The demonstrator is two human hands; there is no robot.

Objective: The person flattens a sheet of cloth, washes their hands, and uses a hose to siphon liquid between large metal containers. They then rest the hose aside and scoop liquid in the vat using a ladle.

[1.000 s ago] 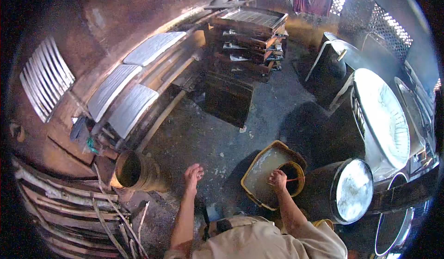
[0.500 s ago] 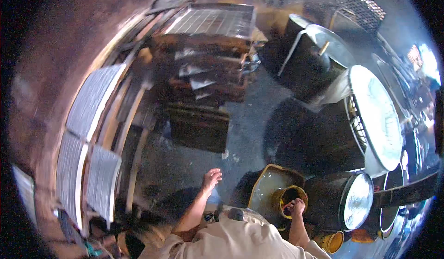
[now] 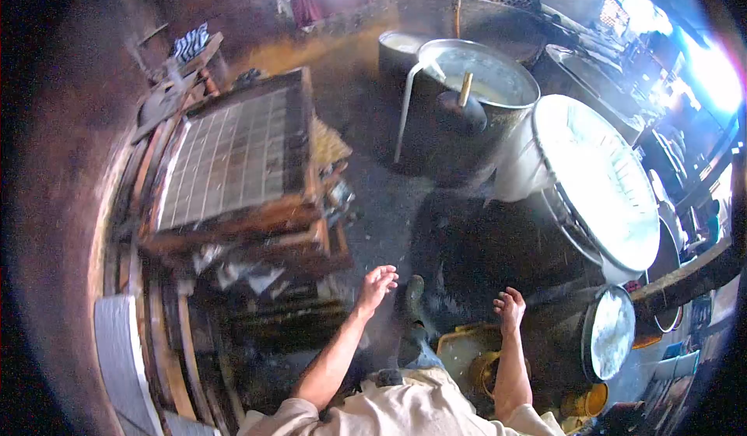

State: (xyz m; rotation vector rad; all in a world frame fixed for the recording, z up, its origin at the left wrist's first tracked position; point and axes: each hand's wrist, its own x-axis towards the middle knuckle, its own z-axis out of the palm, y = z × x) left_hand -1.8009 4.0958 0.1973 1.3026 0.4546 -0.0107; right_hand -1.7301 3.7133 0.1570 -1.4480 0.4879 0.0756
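Yellow round plastic bucket (image 3: 480, 371), now ungripped.
Right hand (image 3: 510, 309) off it, half-curled; left hand (image 3: 377, 287) loosely spread; both look empty.

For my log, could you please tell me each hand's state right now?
Left hand: open, nothing visible in it.
Right hand: loosely open, partly curled, nothing visible in it.

- We stretch our left forearm (image 3: 334, 360) forward from the body, slanting inward toward the middle.
- Our left hand (image 3: 378, 287) reaches a little farther forward than the right, its fingers loosely bent and slightly parted.
- We hold our right forearm (image 3: 511, 375) almost straight ahead.
- Our right hand (image 3: 510, 308) is half curled, fingers bent.
- Our two hands are well apart, and both forearms are bare.
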